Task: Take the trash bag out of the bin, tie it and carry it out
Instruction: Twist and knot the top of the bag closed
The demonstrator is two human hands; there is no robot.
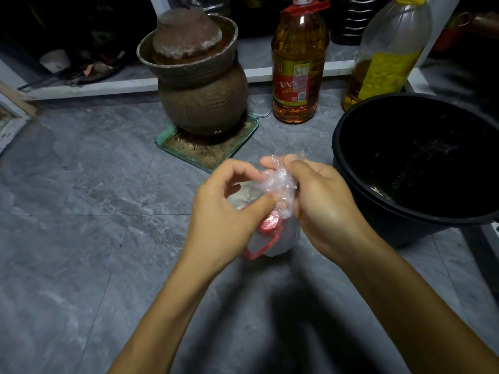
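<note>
I see the big black bin on the right with no bag in it, and a clay pot and oil bottles far back on the gray tile floor. The small clear trash bag hangs in the middle, just left of the bin. My left hand and right hand both pinch its bunched top, so I think I should twist it tight and pull the knot snug.

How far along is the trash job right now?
Done: the bag is out of the black bin, which has no liner. In hand: left hand and right hand both pinch its bunched top, tying it. Left: finish the knot and carry it out.
</note>
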